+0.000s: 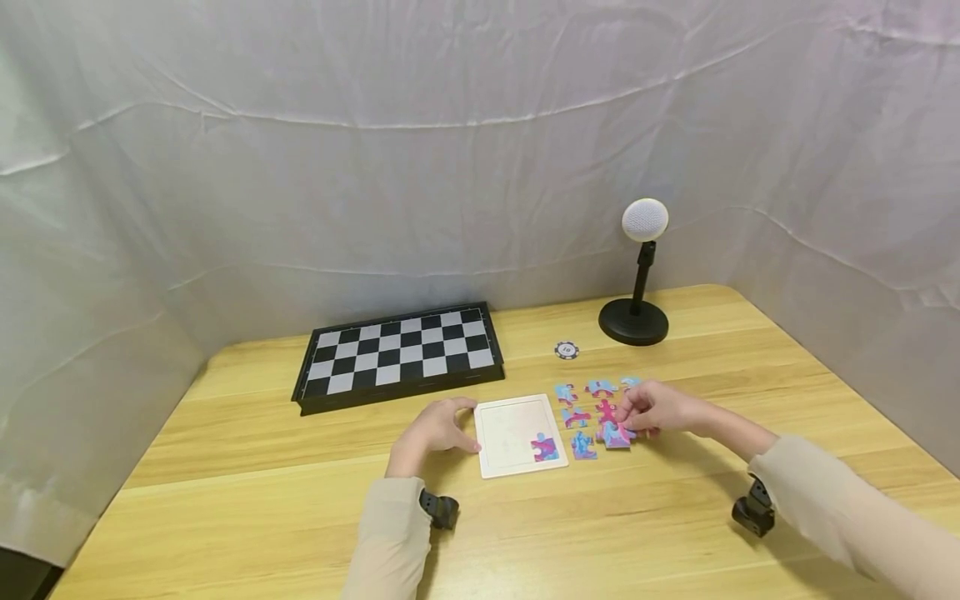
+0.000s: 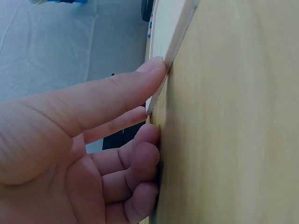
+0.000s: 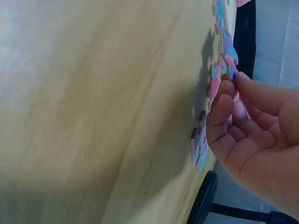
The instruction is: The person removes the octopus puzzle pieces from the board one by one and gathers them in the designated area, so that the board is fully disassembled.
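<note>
A white square puzzle tray [image 1: 517, 417] lies on the table with one pink-and-blue puzzle piece [image 1: 545, 448] in its lower right corner. My left hand [image 1: 437, 427] is at the tray's left side; in the left wrist view its straight thumb [image 2: 152, 72] touches the edge, the index finger reaches the corner, and the other fingers are loosely bent. Right of the tray, my right hand [image 1: 654, 408] pinches a pink-and-blue puzzle piece [image 3: 231, 70] between thumb and fingertips, above the loose pieces. Those loose puzzle pieces [image 1: 575, 417] lie in rough rows, some partly hidden by this hand.
A folded black-and-white chessboard [image 1: 397, 354] lies at the back left. A round chip [image 1: 567, 350] sits behind the pieces. At the back right stands a black stand [image 1: 633, 322] with a round white head. Pale cloth [image 1: 450, 167] hangs behind the wooden table.
</note>
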A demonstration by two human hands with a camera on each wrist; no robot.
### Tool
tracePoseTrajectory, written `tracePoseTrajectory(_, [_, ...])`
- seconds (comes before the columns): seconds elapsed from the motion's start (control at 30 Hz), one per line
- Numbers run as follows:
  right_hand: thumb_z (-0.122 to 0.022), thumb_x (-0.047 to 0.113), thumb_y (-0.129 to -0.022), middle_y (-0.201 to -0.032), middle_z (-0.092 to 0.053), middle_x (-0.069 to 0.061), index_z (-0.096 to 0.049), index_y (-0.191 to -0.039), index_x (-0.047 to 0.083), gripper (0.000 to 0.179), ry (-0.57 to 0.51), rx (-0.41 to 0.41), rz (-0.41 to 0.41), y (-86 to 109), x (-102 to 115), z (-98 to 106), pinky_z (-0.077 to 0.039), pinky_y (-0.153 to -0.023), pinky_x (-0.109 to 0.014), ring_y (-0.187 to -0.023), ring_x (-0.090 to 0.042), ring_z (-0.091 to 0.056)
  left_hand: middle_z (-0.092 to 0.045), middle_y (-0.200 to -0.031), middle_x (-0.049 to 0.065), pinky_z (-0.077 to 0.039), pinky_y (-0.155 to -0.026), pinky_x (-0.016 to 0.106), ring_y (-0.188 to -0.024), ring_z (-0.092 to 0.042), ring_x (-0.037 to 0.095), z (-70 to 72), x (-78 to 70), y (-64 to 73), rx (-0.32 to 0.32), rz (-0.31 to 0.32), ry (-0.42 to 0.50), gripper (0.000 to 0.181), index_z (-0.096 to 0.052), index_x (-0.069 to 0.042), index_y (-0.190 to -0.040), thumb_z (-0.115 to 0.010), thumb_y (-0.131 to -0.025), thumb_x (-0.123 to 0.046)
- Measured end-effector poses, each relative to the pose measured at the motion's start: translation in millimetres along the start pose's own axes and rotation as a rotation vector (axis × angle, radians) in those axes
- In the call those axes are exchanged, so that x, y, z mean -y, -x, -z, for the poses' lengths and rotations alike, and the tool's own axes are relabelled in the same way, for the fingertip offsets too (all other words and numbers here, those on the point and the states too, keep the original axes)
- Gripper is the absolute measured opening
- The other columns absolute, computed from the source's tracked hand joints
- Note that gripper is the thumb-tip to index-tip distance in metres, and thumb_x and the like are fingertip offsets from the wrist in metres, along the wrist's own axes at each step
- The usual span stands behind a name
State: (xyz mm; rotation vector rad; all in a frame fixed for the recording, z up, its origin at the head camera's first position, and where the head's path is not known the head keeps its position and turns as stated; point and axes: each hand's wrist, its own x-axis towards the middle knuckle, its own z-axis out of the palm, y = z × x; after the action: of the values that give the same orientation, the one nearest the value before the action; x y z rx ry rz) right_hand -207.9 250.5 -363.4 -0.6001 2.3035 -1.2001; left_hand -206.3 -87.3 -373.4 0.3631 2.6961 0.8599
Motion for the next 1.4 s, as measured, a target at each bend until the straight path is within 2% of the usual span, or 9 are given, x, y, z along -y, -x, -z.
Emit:
tracePoseTrajectory(0.17, [-0.055,-0.003,-0.083,-0.066,-0.056,-0.005,-0.058,-0.083,-0.007,0.005,0.024,0.013,-0.005,0.1,-1,-2,-0.04,-0.048,-0.021,-0.054,-0.011,-0.047,-0.052,-0.113,0.011,-0.037,-0.086,0.04,-0.078,-0.046,0.02,0.0,0.1,-0.5,0.0,0.005,0.006,0.068,-0.05,-0.006,-0.126,-0.079,-0.065,-0.012])
tracePoseTrajectory(0.57, [-0.056,-0.006,-0.08,-0.063,-0.056,-0.004,-0.057,-0.08,-0.01,0.004,0.023,0.005,0.01,-0.8,-3,-7,-0.042,-0.047,-0.021,-0.053,-0.012,-0.049,-0.047,-0.126,0.016,-0.032,-0.096,0.044,-0.098,-0.045,0.024,-0.6,0.9,-0.4,-0.008,-0.012,0.001,0.068,-0.05,-0.005,-0.125,-0.079,-0.064,-0.012])
tracePoseTrajectory(0.8, [-0.059,-0.005,-0.08,-0.064,-0.058,-0.005,-0.058,-0.078,-0.009,0.004,0.055,-0.016,0.019,-2.2,-2,-6,-0.046,-0.048,-0.024,-0.055,-0.015,-0.052,-0.046,-0.128,0.017,-0.031,-0.096,0.044,-0.099,-0.044,0.024,-0.4,0.6,-0.1,-0.008,-0.01,0.004,0.068,-0.05,-0.005,-0.125,-0.079,-0.064,-0.012])
tracePoseTrajectory(0.93, [-0.059,-0.004,-0.08,-0.065,-0.058,-0.005,-0.059,-0.079,-0.008,0.005,0.066,-0.022,0.023,-2.6,0,-3,-0.044,-0.048,-0.023,-0.054,-0.013,-0.05,-0.046,-0.128,0.017,-0.031,-0.096,0.045,-0.099,-0.045,0.024,0.2,0.5,0.0,-0.008,-0.02,0.006,0.069,-0.05,-0.005,-0.126,-0.079,-0.064,-0.012])
tracePoseTrajectory(1.3, [-0.064,0.001,-0.078,-0.067,-0.06,-0.005,-0.061,-0.082,-0.007,0.009,0.074,-0.037,0.031,-13.3,11,-7,-0.042,-0.05,-0.023,-0.055,-0.012,-0.047,-0.052,-0.119,0.014,-0.034,-0.094,0.044,-0.087,-0.047,0.022,0.0,0.7,-0.1,-0.004,-0.024,0.007,0.069,-0.049,-0.004,-0.126,-0.079,-0.064,-0.013])
tracePoseTrajectory(1.4, [-0.065,0.002,-0.077,-0.066,-0.06,-0.005,-0.061,-0.081,-0.006,0.01,0.069,-0.031,0.047,-17.8,14,-10,-0.042,-0.049,-0.024,-0.055,-0.012,-0.047,-0.054,-0.113,0.013,-0.035,-0.092,0.043,-0.078,-0.049,0.02,-0.2,1.1,-0.5,-0.003,-0.025,0.009,0.069,-0.049,-0.004,-0.126,-0.078,-0.064,-0.012])
